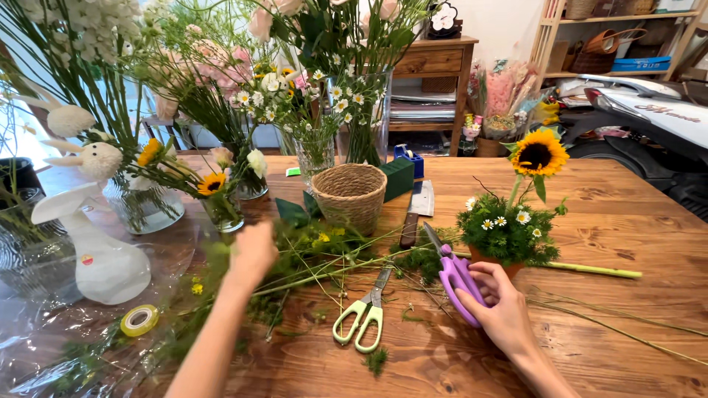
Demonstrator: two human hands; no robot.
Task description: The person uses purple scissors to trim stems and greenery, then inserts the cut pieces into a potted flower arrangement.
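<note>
Head view: we see wooden bench (627,221) littered with stems; right hand (498,309) grips purple snips (453,276), left hand (253,250) blurred, grip unclear; scooter (649,110) behind.

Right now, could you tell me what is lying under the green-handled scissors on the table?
Under the green-handled scissors lie thin green stems and the bare wooden table. Their blade tips are buried in the greenery, so whatever lies beneath that pile is covered.

Right hand (500,309) grips purple scissors (456,278).
</note>
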